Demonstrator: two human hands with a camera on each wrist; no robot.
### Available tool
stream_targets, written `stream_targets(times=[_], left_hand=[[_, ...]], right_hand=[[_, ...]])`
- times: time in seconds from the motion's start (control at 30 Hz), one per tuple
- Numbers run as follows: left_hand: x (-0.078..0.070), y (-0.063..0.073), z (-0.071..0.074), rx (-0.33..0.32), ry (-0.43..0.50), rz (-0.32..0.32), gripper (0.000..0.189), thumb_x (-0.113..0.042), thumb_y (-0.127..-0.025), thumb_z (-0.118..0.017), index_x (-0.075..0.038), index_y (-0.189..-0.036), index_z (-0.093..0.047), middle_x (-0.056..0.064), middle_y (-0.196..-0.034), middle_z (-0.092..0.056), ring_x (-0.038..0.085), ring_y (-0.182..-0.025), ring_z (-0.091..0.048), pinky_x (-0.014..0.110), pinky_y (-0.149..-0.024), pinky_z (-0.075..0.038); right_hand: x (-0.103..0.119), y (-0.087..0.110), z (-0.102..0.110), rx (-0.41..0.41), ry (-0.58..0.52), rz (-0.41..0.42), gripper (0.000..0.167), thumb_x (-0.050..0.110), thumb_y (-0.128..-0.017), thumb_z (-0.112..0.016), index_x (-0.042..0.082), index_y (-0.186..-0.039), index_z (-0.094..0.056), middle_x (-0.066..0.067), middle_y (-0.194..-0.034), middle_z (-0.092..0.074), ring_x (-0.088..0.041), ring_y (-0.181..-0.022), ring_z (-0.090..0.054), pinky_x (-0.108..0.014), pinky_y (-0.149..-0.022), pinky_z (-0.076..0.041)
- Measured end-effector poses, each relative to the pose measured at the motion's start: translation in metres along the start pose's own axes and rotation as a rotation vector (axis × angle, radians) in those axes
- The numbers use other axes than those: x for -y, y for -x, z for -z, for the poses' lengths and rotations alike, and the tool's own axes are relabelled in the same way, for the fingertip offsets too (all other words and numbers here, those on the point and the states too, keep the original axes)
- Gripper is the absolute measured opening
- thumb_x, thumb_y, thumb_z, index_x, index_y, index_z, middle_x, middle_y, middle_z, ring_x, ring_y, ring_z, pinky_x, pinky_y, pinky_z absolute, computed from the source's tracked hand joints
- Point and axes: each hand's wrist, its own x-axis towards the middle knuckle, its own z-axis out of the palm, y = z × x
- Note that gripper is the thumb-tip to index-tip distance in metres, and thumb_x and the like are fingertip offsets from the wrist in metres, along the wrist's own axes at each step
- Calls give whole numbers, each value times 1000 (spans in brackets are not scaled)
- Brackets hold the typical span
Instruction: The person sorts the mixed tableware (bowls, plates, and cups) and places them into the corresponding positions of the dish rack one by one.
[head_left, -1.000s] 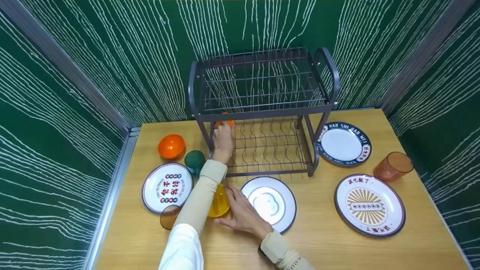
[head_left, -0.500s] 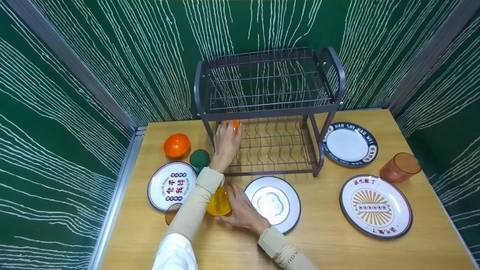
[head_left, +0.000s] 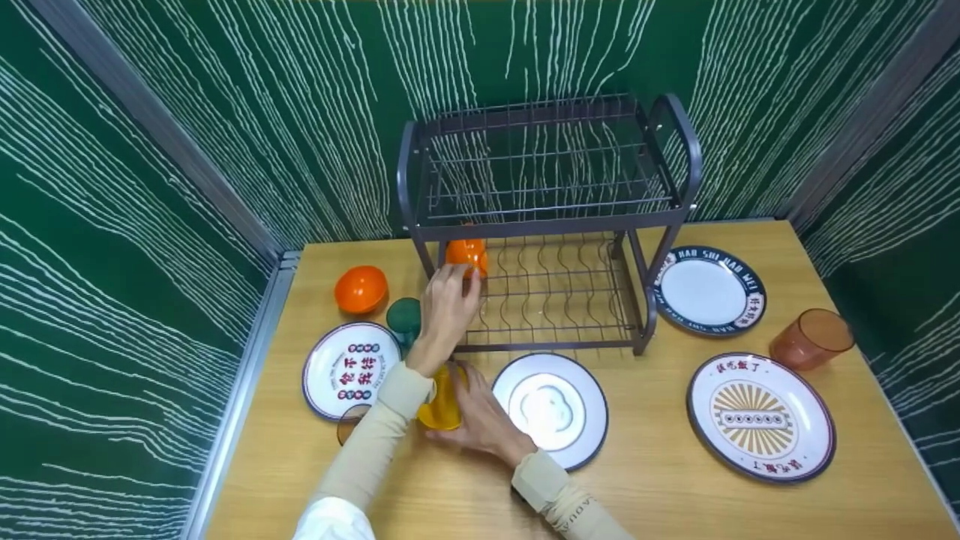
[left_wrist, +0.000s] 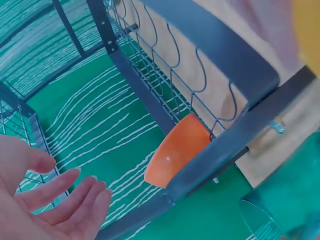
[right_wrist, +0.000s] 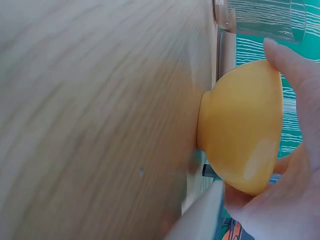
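An orange bowl stands on its side at the left end of the dark dish rack's lower tier. Just in front of it is my left hand; in the left wrist view this hand is apart from the bowl, fingers loosely bent and holding nothing. On the table, my right hand holds a yellow bowl, partly hidden by the left forearm. The right wrist view shows the bowl upright, thumb at one side of the rim and fingers at the other.
Left lie another orange bowl, a green cup, a lettered plate and a brown cup. A white plate sits beside my right hand. Farther right are two plates, one dark-rimmed, and an orange cup.
My left hand has let go of the orange bowl in the rack and drawn back toward me. The right hand stays at the yellow bowl. The head view has shifted slightly.
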Motion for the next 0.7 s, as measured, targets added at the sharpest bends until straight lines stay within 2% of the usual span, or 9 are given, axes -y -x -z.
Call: stream_targets(times=[0.17,0.47,0.7], left_hand=[[2,14,8,-26,31,-4,21,-21,-102,-65,-3,-108,-73,10,-97,-70,24,-83,-66,34,-76,-60],[1,34,18,-37,84,49,21,-20,-101,-66,-3,-110,-75,11,-104,-73,25,-90,-70,34,-81,-60],[-1,47,26,-129,117,34,16,-16,-98,-70,-3,-105,-77,11,-99,-74,26,-89,-71,37,-79,-60]], right_hand=[[0,0,0,-12,-62,-11,117,51,-79,-85,2,-162,-17,-29,-157,-30,-36,-138,-39,-52,-113,-41],[-1,4,3,14,-141,-14,116,52,-81,-84,5,-162,-16,-21,-161,-24,-32,-139,-38,-50,-113,-41],[0,7,9,29,-213,-17,116,55,-82,-82,8,-163,-14,-17,-163,-21,-31,-142,-36,-48,-116,-38]])
